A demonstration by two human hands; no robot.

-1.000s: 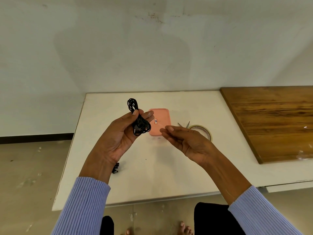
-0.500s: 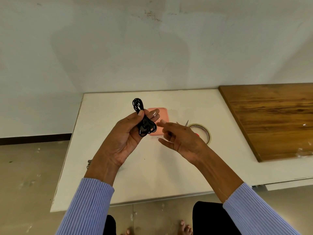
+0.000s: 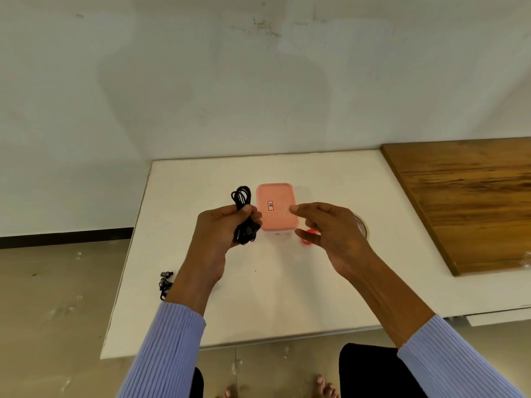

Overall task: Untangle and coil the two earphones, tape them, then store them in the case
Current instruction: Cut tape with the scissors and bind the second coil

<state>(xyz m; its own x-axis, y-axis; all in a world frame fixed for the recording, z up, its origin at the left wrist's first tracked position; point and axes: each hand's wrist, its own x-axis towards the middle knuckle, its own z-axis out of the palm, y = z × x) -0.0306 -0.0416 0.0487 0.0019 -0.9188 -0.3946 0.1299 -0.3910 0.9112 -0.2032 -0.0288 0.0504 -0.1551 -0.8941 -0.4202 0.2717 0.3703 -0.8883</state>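
Second earphone (image 3: 166, 284): lies near the table's left edge, beside my left forearm; partly hidden, so I cannot tell whether it is coiled or taped.
Left hand (image 3: 222, 229): raised above the table, thumb and fingers clamped round the middle of the coiled earphone (image 3: 242, 215).
Coiled earphone: black cord wound into a bundle, one loop sticking up above my thumb, the rest bunched below it; no tape visible on it.
Case (image 3: 276, 206): pink, lid on, a small label on top; sits on the white table (image 3: 287, 297) just past my hands.
Right hand (image 3: 330, 231): hovers over the case's right side, fingers loosely spread, gripping nothing.
Red item (image 3: 309, 236): a bit of red shows under my right fingers; too covered to name.
Tape roll (image 3: 362, 228): on the table behind my right hand, mostly hidden.
Wooden board (image 3: 471, 202): far right on the table.
Progress: one earphone looks coiled. Left, as I judge it: taping this bundle, dealing with the second earphone, opening the case, storing both.
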